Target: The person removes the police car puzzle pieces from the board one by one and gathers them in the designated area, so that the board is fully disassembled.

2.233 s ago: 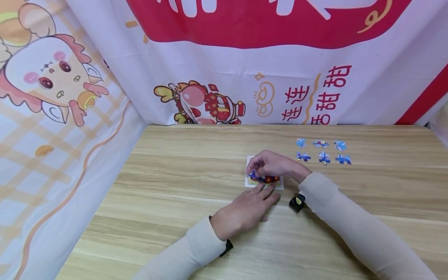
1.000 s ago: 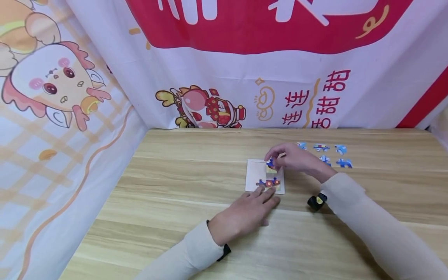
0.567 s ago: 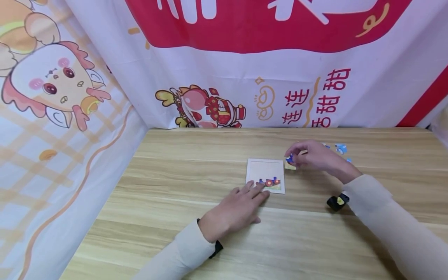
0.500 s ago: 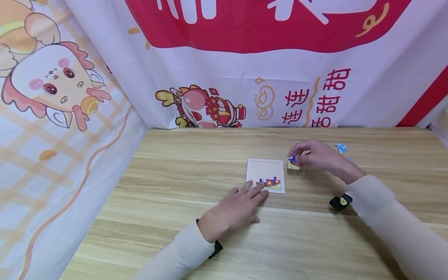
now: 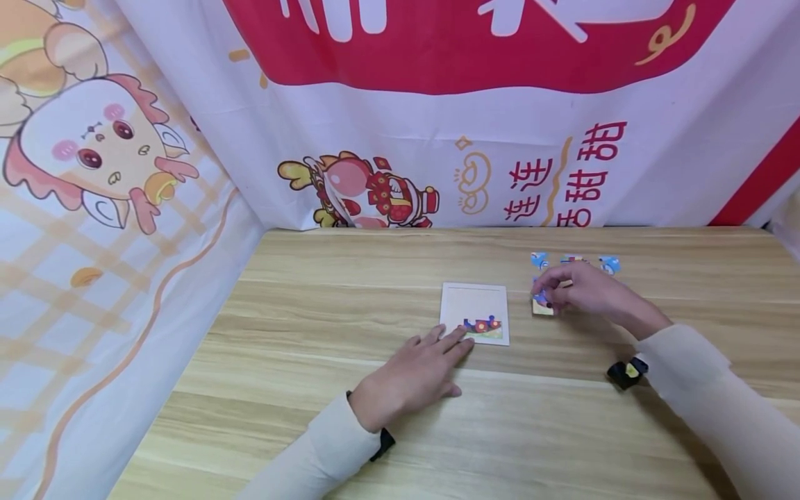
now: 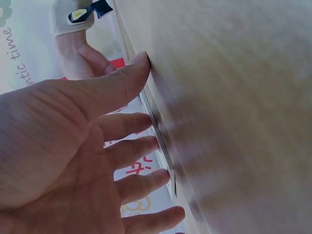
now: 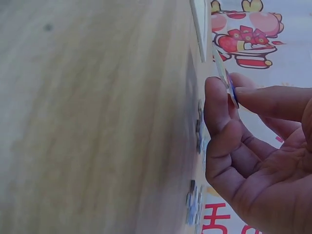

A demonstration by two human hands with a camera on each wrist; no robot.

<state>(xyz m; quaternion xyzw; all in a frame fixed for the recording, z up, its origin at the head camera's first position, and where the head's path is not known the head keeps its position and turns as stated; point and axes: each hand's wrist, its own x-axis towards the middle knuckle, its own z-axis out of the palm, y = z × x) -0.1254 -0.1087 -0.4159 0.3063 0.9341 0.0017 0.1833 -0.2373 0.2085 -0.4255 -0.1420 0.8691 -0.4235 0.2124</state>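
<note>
My right hand (image 5: 587,290) pinches a jigsaw piece (image 5: 542,307) with blue on top and pale yellow below, just right of the white puzzle board (image 5: 473,300). In the right wrist view, the piece (image 7: 220,66) stands edge-on between thumb and fingertips, above the tabletop. Joined pieces showing a red vehicle (image 5: 486,326) lie in the board's lower right part. My left hand (image 5: 409,378) lies with fingers extended, fingertips at the board's front edge. The left wrist view shows its spread fingers (image 6: 141,146) along that edge.
Loose blue pieces lie behind the right hand, among them a corner piece (image 5: 539,260) and another light blue piece (image 5: 609,264); the hand hides others. A printed cloth (image 5: 387,125) hangs along the back edge of the wooden table (image 5: 312,298).
My right hand has lifted the piece from the board's lower left part and carried it right, then slightly nearer. My left hand has slid a little left along the board's front edge.
</note>
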